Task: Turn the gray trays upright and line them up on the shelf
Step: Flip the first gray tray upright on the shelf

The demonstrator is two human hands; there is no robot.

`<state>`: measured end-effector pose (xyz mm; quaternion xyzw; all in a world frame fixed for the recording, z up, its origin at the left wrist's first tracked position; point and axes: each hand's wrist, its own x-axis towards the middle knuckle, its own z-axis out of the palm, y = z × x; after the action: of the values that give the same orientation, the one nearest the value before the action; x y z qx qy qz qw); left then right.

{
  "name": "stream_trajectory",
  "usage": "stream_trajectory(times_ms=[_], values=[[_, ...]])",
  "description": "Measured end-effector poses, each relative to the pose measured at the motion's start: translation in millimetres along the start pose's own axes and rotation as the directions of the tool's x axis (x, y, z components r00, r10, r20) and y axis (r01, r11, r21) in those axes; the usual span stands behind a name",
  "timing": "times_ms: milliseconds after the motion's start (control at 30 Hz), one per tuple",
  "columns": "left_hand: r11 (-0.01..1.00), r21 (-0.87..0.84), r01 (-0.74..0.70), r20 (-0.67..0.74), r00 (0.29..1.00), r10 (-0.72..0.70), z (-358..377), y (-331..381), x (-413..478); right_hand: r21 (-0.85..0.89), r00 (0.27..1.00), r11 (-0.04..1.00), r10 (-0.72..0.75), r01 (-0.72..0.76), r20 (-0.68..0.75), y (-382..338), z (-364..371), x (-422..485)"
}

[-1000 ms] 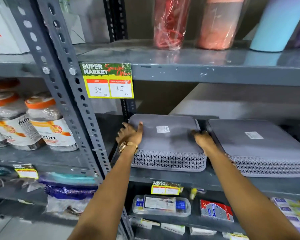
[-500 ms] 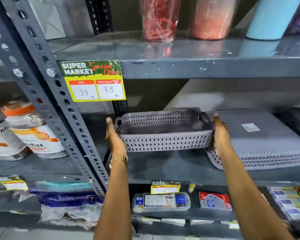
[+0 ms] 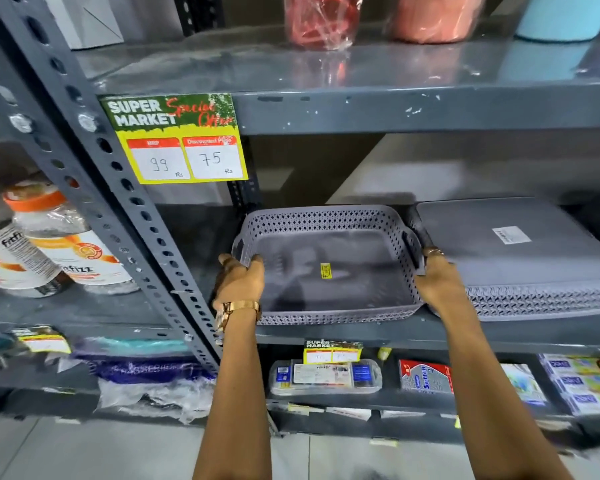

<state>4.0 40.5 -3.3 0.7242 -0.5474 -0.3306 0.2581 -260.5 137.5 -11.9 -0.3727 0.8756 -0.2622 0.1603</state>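
Observation:
A gray perforated tray [image 3: 329, 244] sits upright at the left end of the middle shelf [image 3: 326, 336], its open side up and a small yellow sticker on its floor. My left hand [image 3: 238, 282] grips its left rim and my right hand [image 3: 437, 280] grips its right rim by the handle slot. To the right lies a second gray tray [image 3: 520, 258], upside down, a white label on its flat base; its left edge touches my right hand. The right end of that tray runs out of view.
A slanted perforated steel upright [image 3: 125, 202] stands left of the trays, with a yellow price sign [image 3: 177, 140] on the shelf above. Orange-lidded jars [image 3: 59, 244] fill the left bay. Wrapped red and blue goods stand on the top shelf; small packs [image 3: 326, 375] lie below.
The left tray was upside down a second ago; both hands lifted and flipped it, and it now rests open side up on the shelf. The view has moved closer.

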Motion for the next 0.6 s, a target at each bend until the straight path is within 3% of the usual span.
stream_trajectory(times_ms=[100, 200, 267, 400, 500, 600], values=[[0.973, 0.226, -0.041, -0.107, 0.992, 0.067, 6, 15, -12, -0.016, 1.000, 1.000, -0.007, 0.007, 0.025, 1, -6, 0], [0.915, 0.331, -0.230, -0.155, 0.943, 0.294, 25, 40, -28, 0.066, 0.999, 0.997, -0.029, 0.028, 0.021, 7, -21, 4], [0.855, 0.286, -0.433, -0.149, 0.861, 0.486, 48, 64, -43, 0.190, 1.000, 0.981, -0.027, 0.027, -0.002, 17, -40, 10], [0.704, -0.052, -0.708, -0.022, 0.706, 0.708, 107, 119, -91, 0.325, 0.994, 0.944, -0.017, 0.052, -0.110, 47, -91, 31], [0.720, -0.208, -0.663, 0.168, 0.701, 0.694, 157, 152, -127, 0.242, 0.977, 0.969, -0.003, 0.056, -0.214, 82, -132, 52], [0.793, -0.081, -0.604, 0.317, 0.739, 0.595, 206, 172, -147, 0.216, 0.979, 0.976, 0.015, 0.031, -0.205, 129, -165, 81]])
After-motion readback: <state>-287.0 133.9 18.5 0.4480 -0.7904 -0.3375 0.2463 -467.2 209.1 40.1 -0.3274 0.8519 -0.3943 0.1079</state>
